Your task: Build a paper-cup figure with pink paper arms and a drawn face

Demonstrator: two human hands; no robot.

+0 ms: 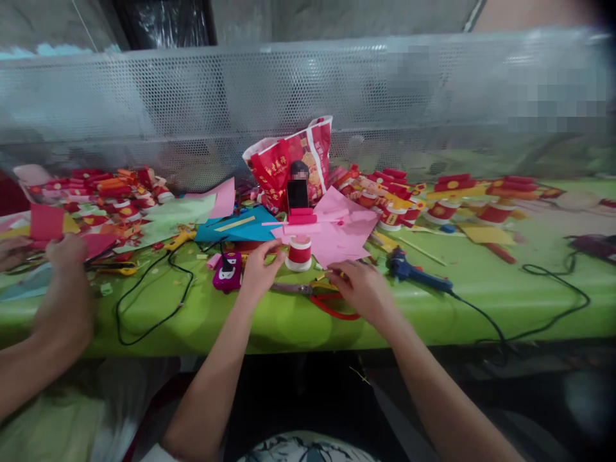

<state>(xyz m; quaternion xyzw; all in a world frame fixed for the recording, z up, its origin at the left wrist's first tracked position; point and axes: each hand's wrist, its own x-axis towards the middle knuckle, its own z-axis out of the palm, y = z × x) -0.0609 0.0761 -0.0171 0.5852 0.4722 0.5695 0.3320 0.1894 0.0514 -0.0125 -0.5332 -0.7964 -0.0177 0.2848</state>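
A small white cup with a red band [299,254] stands upright on the table in front of me, with rolled red and pink paper [302,221] just above and behind it. My left hand [260,272] is close to the cup's left side, its thumb and fingers apart; whether they touch the cup I cannot tell. To the right, my right hand [360,286] hovers over the red-handled scissors [334,307], fingers bent and apart, with nothing visible in them. Pink paper sheets [344,228] lie behind the right hand.
A blue glue gun [418,271] with a trailing cord lies right. A purple power socket [228,271] sits left. A red bag [289,163] and phone [297,194] stand behind. Finished-looking paper pieces [443,208] line the back. Another person's hand [65,250] works at left.
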